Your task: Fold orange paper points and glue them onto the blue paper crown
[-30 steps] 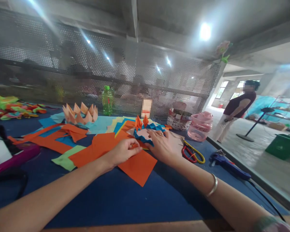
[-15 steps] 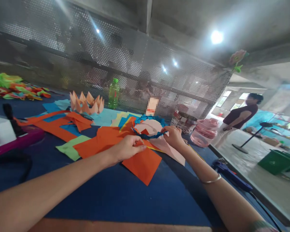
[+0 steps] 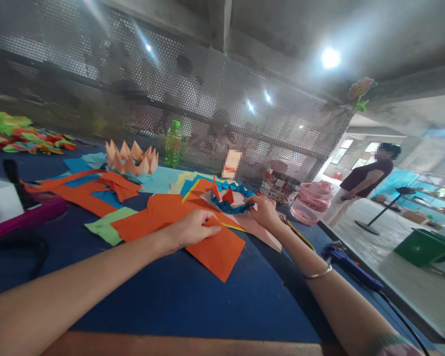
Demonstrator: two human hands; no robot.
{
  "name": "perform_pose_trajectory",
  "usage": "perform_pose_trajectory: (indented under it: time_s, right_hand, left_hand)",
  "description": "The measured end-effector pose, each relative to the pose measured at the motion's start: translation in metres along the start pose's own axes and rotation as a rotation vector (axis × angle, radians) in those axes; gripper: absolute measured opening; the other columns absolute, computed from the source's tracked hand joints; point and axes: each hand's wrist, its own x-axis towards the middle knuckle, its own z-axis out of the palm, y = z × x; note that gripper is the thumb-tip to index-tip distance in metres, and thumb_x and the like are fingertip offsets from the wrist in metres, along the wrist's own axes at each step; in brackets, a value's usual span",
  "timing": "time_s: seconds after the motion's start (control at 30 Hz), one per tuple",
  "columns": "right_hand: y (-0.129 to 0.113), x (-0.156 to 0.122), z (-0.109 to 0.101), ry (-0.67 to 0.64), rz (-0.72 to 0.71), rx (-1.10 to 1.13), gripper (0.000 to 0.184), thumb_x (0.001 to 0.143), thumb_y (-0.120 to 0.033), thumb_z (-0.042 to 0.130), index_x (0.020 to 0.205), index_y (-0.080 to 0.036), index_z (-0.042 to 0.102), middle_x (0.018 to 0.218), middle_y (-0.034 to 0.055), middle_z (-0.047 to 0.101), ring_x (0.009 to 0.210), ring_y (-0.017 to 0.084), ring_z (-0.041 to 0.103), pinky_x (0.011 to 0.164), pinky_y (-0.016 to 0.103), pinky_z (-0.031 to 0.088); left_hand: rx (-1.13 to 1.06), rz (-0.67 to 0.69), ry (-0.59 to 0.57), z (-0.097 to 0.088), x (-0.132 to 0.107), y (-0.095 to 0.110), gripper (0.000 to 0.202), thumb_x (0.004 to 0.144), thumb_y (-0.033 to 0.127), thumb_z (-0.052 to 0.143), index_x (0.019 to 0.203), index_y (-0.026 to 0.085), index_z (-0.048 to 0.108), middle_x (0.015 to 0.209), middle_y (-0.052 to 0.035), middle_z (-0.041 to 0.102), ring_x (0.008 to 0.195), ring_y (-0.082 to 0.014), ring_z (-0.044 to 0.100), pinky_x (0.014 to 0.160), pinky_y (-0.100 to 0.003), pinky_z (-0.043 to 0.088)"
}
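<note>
"Fingers of my right hand (image 3: 265, 212) are closed on the right edge of the blue paper ring (image 3: 235, 208), pinching it."

"And the left?"

"My left hand (image 3: 196, 230) is nearer to me than the ring and to its left, over an orange sheet (image 3: 220, 254). Thumb and forefinger curl towards each other; whether anything thin sits between them, I can't tell."

"Where is the ring itself?"

"Over a pale pink sheet (image 3: 270, 241), which sticks out on the ring's near right side. One orange folded point (image 3: 214, 188) stands at the ring's left end. A peach ring (image 3: 131, 165) is well off to its left, and a blue glue gun (image 3: 352, 267) is off to its right, on my side of it."

"Which step is this?"

"I'd call it handling the ring by its edge, to steady or turn it; a single moment doesn't settle which."

"What does the next move call for?"

"A light pinch, I judge, since folded paper should crush easily, and some care around that orange point, because a knock could bend it. My left hand looks well placed to help."
</note>
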Motion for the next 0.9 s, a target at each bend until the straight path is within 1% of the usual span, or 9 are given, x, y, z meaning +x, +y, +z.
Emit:
perform_pose_trajectory:
  time_s: [0.1,0.23,0.33,0.4,0.5,0.57,0.63,0.8,0.9]
  right_hand:
    - [-0.001,-0.001,-0.004,0.016,-0.023,0.021,0.036,0.073,-0.005,0.049,0.095,-0.022,0.071,0.102,0.0057,0.074,0.107,0.028,0.06,0.094,0.044,0.037]
    - [-0.012,-0.008,-0.02,0.079,-0.065,0.064,0.048,0.07,0.001,0.044,0.105,-0.02,0.068,0.121,0.0092,0.066,0.118,0.028,0.055,0.096,0.044,0.039]
    - [-0.027,-0.02,-0.033,0.113,-0.141,0.119,0.034,0.082,-0.008,0.045,0.105,-0.021,0.066,0.119,0.0091,0.066,0.114,0.025,0.057,0.097,0.041,0.041]
    - [-0.037,-0.033,-0.038,0.112,-0.238,0.204,0.021,0.091,-0.018,0.047,0.098,-0.022,0.067,0.11,0.0084,0.069,0.107,0.023,0.06,0.095,0.041,0.041]
    - [-0.048,-0.052,-0.041,0.047,-0.289,0.275,0.024,0.095,-0.024,0.047,0.079,-0.021,0.064,0.101,0.0064,0.07,0.101,0.022,0.062,0.091,0.039,0.041]
    - [-0.051,-0.062,-0.041,0.015,-0.263,0.354,0.022,0.093,-0.019,0.044,0.08,-0.021,0.061,0.096,0.0054,0.069,0.096,0.02,0.062,0.088,0.037,0.042]
    - [-0.052,-0.069,-0.04,-0.009,-0.211,0.456,0.018,0.088,-0.013,0.044,0.09,-0.021,0.059,0.096,0.0047,0.067,0.094,0.018,0.061,0.084,0.035,0.044]
    - [-0.053,-0.077,-0.027,-0.159,-0.065,0.759,0.037,0.079,-0.012,0.043,0.115,-0.02,0.05,0.111,0.0076,0.061,0.098,0.018,0.059,0.076,0.031,0.047]
    - [-0.055,-0.08,-0.02,-0.201,-0.031,0.873,0.043,0.079,-0.013,0.041,0.121,-0.019,0.043,0.096,0.0039,0.062,0.082,0.015,0.058,0.069,0.029,0.045]
  left_hand:
    - [-0.057,-0.036,-0.021,-0.002,0.0,-0.001,0.028,0.057,0.031,0.082,0.073,0.016,0.065,0.075,-0.0036,0.074,0.07,-0.0194,0.07,0.067,-0.031,0.052]
    - [-0.114,-0.056,-0.027,-0.005,0.0,0.001,0.032,0.053,0.029,0.084,0.077,0.016,0.067,0.074,-0.0037,0.075,0.071,-0.0197,0.071,0.07,-0.032,0.053]
    - [-0.129,-0.056,-0.002,-0.007,-0.001,0.003,0.029,0.054,0.027,0.084,0.075,0.016,0.068,0.075,-0.0039,0.076,0.07,-0.0183,0.071,0.067,-0.029,0.052]
    - [-0.133,-0.058,0.018,-0.007,-0.001,0.004,0.027,0.055,0.026,0.084,0.074,0.015,0.069,0.075,-0.0042,0.076,0.069,-0.0175,0.071,0.066,-0.028,0.051]
    - [-0.141,-0.066,0.041,-0.007,0.0,0.003,0.03,0.053,0.026,0.086,0.076,0.014,0.07,0.074,-0.0047,0.076,0.068,-0.0177,0.07,0.065,-0.028,0.05]
    - [-0.149,-0.071,0.05,-0.007,0.001,0.003,0.033,0.053,0.027,0.087,0.078,0.014,0.07,0.075,-0.0056,0.076,0.069,-0.0187,0.07,0.066,-0.029,0.05]
    - [-0.158,-0.07,0.057,-0.007,0.002,0.003,0.035,0.052,0.029,0.088,0.078,0.014,0.07,0.077,-0.0063,0.076,0.071,-0.0198,0.071,0.067,-0.03,0.051]
    - [-0.167,-0.052,0.095,-0.006,-0.001,0.009,0.038,0.05,0.031,0.09,0.077,0.013,0.071,0.077,-0.0056,0.076,0.068,-0.017,0.069,0.064,-0.027,0.049]
    - [-0.182,-0.049,0.111,-0.006,-0.003,0.012,0.041,0.046,0.032,0.091,0.075,0.013,0.07,0.073,-0.0049,0.075,0.064,-0.0154,0.067,0.064,-0.026,0.049]
